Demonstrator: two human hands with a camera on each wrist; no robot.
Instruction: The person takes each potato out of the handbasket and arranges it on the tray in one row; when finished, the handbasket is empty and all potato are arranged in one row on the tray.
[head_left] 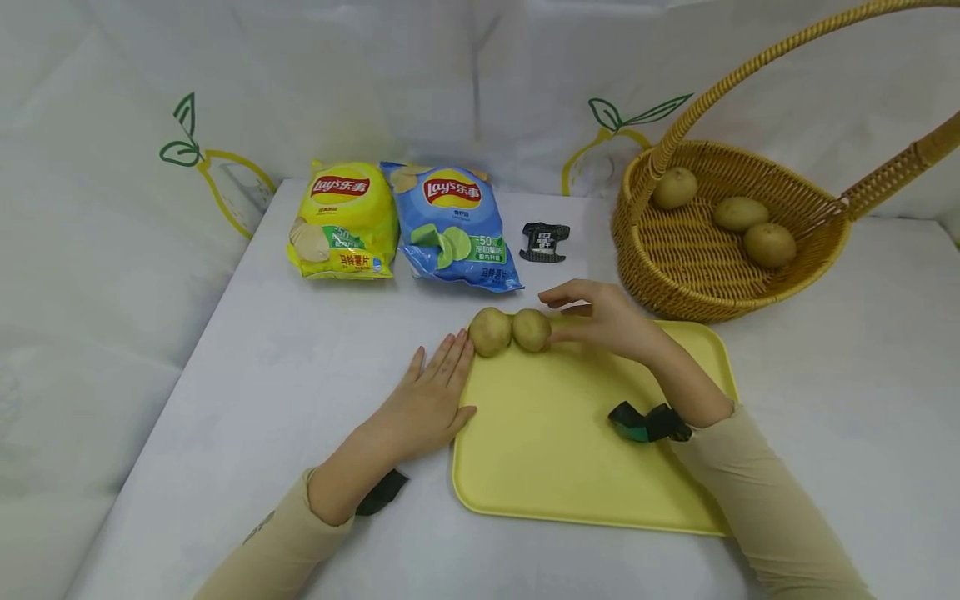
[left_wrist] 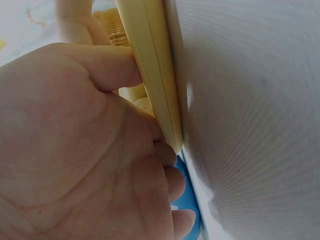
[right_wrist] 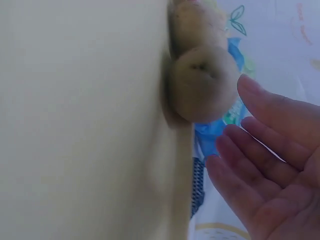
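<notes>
A person's left hand (head_left: 427,408) is resting with extended fingers along the edge of a yellow tray (head_left: 555,450), grasping nothing. The right hand (head_left: 607,321), thumb and fingers parted and gripping nothing, is hovering just beside a round tan fruit (head_left: 532,331); its twin (head_left: 491,332) is lying near the left fingertips.

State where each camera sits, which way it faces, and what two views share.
Head: worn on the head, facing forward and down at the yellow tray and wicker basket; the left hand and right hand show.
Left wrist: on that wrist, looking along the tray's edge; the left hand fills its left side, apparently the right arm beyond.
Right wrist: on that wrist, looking across the tray at two round brown items; the right hand shows.
Shared by head and right wrist: the items.
</notes>
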